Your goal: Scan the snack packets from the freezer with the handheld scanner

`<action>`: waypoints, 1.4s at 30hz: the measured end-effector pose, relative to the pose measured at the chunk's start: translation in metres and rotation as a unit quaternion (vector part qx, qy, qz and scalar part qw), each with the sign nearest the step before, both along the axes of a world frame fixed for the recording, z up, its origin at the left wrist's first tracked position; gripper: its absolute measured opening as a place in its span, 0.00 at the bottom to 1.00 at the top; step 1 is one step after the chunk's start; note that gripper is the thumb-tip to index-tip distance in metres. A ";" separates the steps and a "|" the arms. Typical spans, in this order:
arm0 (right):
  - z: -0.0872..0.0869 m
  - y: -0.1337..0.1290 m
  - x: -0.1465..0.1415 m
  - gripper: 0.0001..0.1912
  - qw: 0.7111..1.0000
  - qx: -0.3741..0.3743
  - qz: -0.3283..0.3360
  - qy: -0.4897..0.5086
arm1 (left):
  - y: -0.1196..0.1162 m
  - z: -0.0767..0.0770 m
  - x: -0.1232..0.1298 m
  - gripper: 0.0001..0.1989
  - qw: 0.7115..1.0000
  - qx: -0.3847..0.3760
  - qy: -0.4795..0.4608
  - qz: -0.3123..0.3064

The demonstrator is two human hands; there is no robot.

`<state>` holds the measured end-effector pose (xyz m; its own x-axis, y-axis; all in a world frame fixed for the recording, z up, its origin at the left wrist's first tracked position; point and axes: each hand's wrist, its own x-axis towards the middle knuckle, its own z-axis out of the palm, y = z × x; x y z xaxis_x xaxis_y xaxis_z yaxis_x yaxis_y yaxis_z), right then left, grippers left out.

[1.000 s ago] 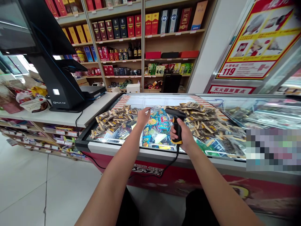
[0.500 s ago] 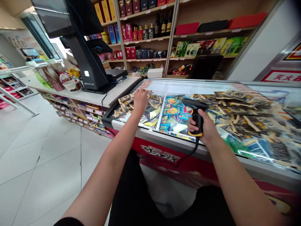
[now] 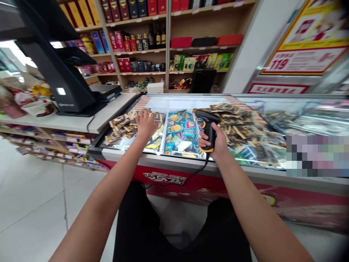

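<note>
My left hand (image 3: 147, 124) reaches forward with its fingers spread, over the left pile of brown and cream packets (image 3: 122, 125). Whether its fingertips touch them I cannot tell. In my right hand (image 3: 220, 142) is a black and yellow handheld barcode scanner (image 3: 209, 131), its head pointing left. A black cable runs from the scanner's grip down across the freezer's red front. Both hands are above the chest freezer (image 3: 121, 154). Blue packets (image 3: 177, 127) lie between them, and a larger heap of brown packets (image 3: 242, 125) spreads to the right of the scanner.
A black checkout terminal (image 3: 54, 72) stands on the white counter (image 3: 73, 122) at the left, beside a white tub (image 3: 39, 108). Shelves with bottles and boxes (image 3: 140, 65) rise behind the freezer. My legs (image 3: 136, 222) are close to its front.
My view has swung right, so everything sits further left, and a poster has come into sight. The fingers of my left hand have spread apart. The scanner stays in my right hand.
</note>
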<state>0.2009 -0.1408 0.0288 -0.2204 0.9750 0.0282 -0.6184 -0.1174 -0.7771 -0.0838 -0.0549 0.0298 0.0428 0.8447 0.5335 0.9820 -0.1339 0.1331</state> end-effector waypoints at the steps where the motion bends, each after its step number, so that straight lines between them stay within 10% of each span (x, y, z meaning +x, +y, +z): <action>1: 0.002 -0.003 0.010 0.23 1.000 0.015 -0.012 0.004 | 0.000 -0.003 0.016 0.17 1.000 -0.010 0.000 -0.024; 12: 0.004 -0.051 0.144 0.22 0.984 0.056 -0.170 -0.003 | -0.019 -0.013 0.248 0.17 0.926 -0.070 -0.119 -0.351; 19: -0.006 -0.077 0.198 0.22 0.970 0.058 -0.236 -0.020 | -0.021 -0.019 0.310 0.23 0.884 -0.057 -0.151 -0.439; 31: -0.021 -0.086 0.214 0.20 0.975 0.069 -0.196 0.081 | -0.012 -0.021 0.306 0.16 0.872 -0.045 -0.220 -0.435; 36: -0.017 -0.089 0.212 0.18 0.970 0.053 -0.219 0.088 | 0.022 -0.003 0.266 0.19 0.747 -0.139 -0.525 -0.383; 42: -0.006 -0.089 0.199 0.14 0.964 0.023 -0.266 0.004 | 0.050 -0.002 0.152 0.19 0.563 -0.286 -0.688 -0.359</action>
<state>0.3998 -0.2301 0.0231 0.3115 0.9474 0.0738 -0.5875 0.2531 -0.7686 0.0681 -0.0047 0.0283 0.3619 0.9233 0.1285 -0.3820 0.0211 0.9239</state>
